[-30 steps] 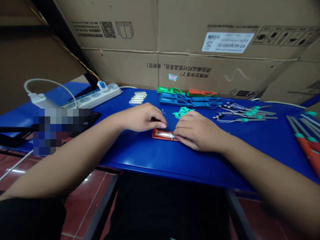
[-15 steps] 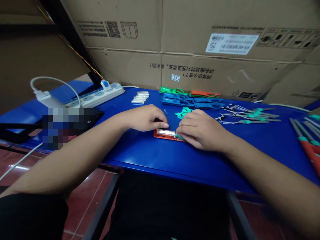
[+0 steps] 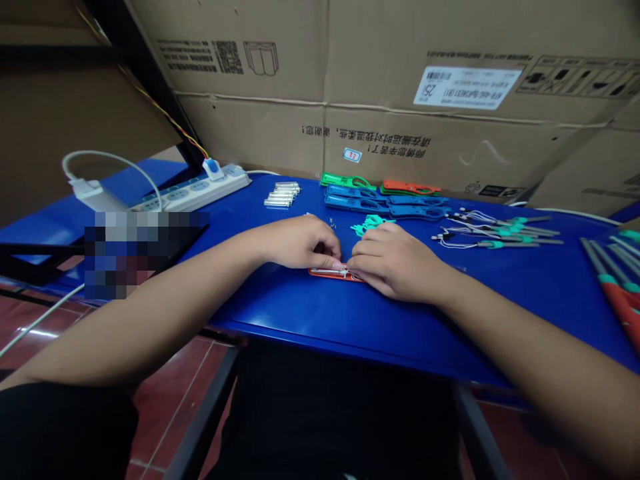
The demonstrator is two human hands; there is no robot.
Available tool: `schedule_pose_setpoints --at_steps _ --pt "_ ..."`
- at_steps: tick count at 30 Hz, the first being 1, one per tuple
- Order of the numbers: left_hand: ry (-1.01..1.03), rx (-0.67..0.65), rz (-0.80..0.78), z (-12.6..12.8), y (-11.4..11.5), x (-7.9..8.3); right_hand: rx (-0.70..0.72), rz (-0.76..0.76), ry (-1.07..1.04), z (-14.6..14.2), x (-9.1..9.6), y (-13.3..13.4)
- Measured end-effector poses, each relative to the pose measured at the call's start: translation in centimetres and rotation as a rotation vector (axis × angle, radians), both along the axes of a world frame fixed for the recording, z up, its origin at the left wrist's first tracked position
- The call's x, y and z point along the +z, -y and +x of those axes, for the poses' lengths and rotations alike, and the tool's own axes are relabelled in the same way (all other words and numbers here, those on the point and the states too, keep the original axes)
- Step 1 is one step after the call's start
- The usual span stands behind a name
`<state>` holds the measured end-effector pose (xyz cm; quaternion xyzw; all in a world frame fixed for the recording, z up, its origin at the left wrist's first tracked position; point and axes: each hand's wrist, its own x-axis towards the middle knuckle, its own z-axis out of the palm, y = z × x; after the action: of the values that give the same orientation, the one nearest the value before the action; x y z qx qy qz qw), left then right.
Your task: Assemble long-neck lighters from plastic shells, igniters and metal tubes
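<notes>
A shallow orange plastic casing [image 3: 327, 274] lies on the blue table in front of me, with a slim silver cylinder and thin pale wires inside it. My left hand [image 3: 305, 243] is closed, its thumb and index finger pinching at the wires or small parts near the casing's middle; what they grip is too small to tell. Over the casing's right end, my right hand [image 3: 397, 263] curls its fingers and hides that part. Just behind the right hand sits a small pile of teal plastic pieces [image 3: 370, 224].
Silver cylinders [image 3: 281, 195] lie in a row at the back. Blue casings [image 3: 385, 202], a green casing [image 3: 347, 181] and an orange one line the cardboard [image 3: 320, 73]. Wired metal rods [image 3: 515, 233] lie right. A power strip [image 3: 195, 190] stands left.
My left hand has moved right and down, bringing its thumb and finger onto the casing's contents. The right hand has shifted slightly left. The silver cylinder now looks narrower.
</notes>
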<state>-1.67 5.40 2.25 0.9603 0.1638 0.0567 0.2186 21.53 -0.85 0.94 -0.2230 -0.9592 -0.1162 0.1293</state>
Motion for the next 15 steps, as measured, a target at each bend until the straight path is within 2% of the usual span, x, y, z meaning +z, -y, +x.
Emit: schedule_pose_setpoints --at_steps 6,15 --pt "-0.012 0.034 -0.049 0.2 -0.1 -0.4 -0.057 -0.012 0.038 -0.4 0.3 0.2" --pt "-0.035 0.008 -0.079 0.2 -0.1 -0.9 -0.072 -0.092 -0.040 0.8 0.7 1.3"
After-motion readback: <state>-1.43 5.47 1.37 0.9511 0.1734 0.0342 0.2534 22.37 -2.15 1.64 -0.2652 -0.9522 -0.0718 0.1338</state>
